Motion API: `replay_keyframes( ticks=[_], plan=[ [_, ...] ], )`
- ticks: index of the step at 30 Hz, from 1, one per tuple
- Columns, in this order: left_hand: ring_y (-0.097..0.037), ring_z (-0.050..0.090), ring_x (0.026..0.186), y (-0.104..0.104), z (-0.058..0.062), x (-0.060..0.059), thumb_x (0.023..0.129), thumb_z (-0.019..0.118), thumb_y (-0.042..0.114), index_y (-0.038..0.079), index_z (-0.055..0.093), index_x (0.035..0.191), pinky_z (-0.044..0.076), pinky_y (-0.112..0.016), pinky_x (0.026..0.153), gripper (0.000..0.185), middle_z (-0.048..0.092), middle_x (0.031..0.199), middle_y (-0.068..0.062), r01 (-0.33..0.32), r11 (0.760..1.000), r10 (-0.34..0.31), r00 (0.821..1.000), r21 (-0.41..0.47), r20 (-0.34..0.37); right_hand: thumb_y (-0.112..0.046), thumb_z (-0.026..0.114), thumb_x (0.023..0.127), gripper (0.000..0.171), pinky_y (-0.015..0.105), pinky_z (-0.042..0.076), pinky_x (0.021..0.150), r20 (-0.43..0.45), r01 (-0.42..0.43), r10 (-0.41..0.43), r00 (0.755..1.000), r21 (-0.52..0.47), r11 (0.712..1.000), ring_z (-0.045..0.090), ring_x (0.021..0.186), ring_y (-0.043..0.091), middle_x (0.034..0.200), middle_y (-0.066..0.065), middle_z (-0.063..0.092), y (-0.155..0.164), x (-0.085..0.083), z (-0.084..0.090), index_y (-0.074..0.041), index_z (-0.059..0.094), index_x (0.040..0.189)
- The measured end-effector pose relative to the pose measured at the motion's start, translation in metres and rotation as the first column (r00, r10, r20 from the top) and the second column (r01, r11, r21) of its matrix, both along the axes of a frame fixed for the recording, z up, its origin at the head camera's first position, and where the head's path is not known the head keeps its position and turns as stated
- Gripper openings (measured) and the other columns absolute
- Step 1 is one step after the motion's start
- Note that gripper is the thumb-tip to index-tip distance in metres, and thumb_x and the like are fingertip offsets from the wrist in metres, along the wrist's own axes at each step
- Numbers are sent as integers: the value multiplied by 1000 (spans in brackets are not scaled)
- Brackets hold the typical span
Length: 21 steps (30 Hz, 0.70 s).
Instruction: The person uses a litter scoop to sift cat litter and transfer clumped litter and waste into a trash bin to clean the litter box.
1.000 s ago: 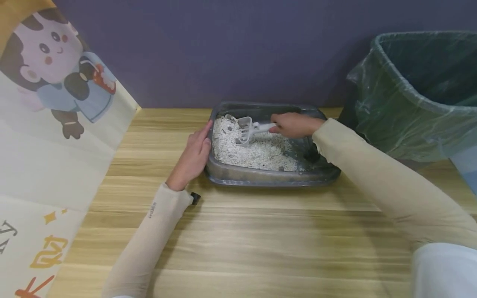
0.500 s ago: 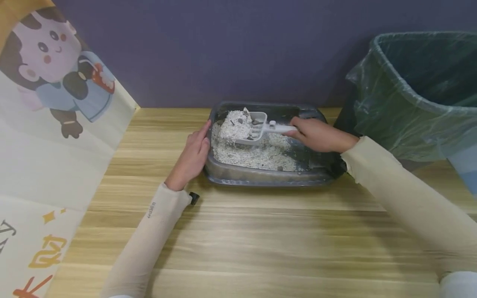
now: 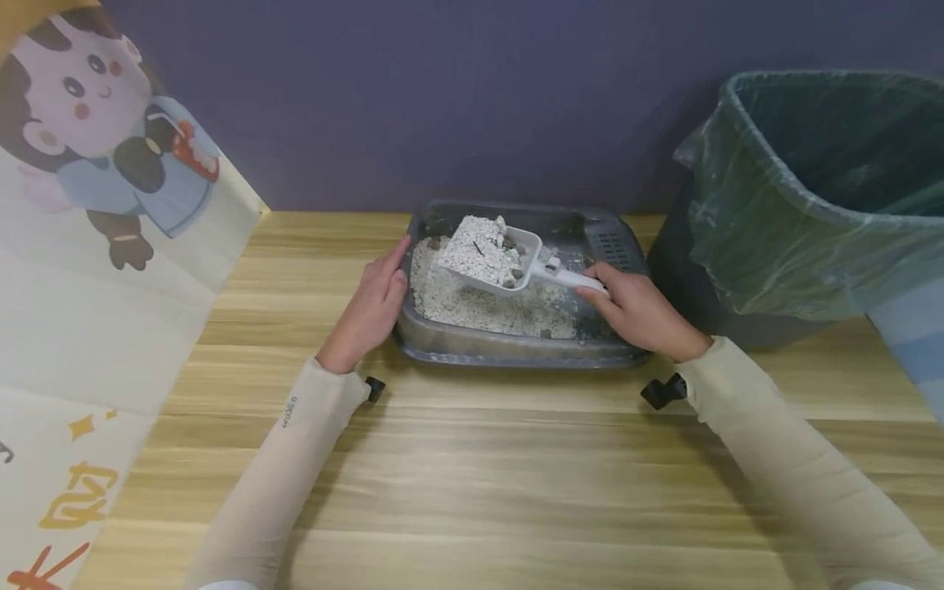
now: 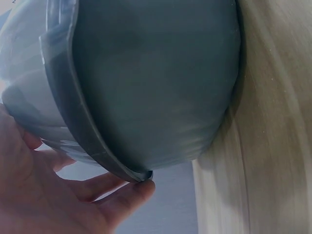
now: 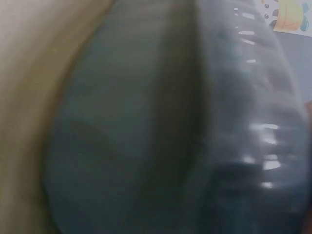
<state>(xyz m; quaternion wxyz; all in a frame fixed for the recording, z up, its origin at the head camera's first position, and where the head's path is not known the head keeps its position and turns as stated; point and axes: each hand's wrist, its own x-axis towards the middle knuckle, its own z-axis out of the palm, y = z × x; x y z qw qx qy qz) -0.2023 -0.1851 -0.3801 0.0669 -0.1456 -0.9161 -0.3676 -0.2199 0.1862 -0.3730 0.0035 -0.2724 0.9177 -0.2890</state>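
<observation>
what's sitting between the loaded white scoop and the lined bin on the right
Nothing visible. The right hand holds the white plastic scoop above the grey litter tray; only the tray's right rim lies before the green-lined bin.

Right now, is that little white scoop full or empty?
Full. The white scoop is heaped with pale litter and a few dark lumps, held by the right hand above the grey tray.

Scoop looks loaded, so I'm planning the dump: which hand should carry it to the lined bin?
Probably the right hand: it already grips the white slotted plastic scoop, and the green-lined bin stands on its side. The left hand rests against the grey plastic litter tray.
</observation>
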Motion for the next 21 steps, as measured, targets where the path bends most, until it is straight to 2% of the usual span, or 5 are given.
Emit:
replay_keyframes(
  ticks=[8,14,21],
  plan=[
    [-33,28,134,1,-1,0,103,27,27,18,19,152,23,-51,109,51,30,149,-17,8,1000,-8,1000,9,-9,-35,47,99,33,31,33,43,-99,56,-63,993,-80,995,36,44,15,62,0,44,0,5,-15,-8,54,117],
    [-33,26,135,1,1,1,103,26,27,18,19,152,22,-52,109,51,29,150,-16,6,1000,-6,1000,8,-8,-29,48,99,31,31,33,43,-140,43,-60,988,-124,991,36,45,15,64,0,44,1,6,-19,-6,52,120],
    [-32,30,131,1,0,0,103,24,27,17,21,152,23,-47,109,50,34,147,-17,6,1000,-6,1000,1,-29,-27,48,100,31,31,32,43,-167,42,-70,983,-162,986,35,45,15,67,0,44,2,6,-20,-5,50,122]
  ],
)
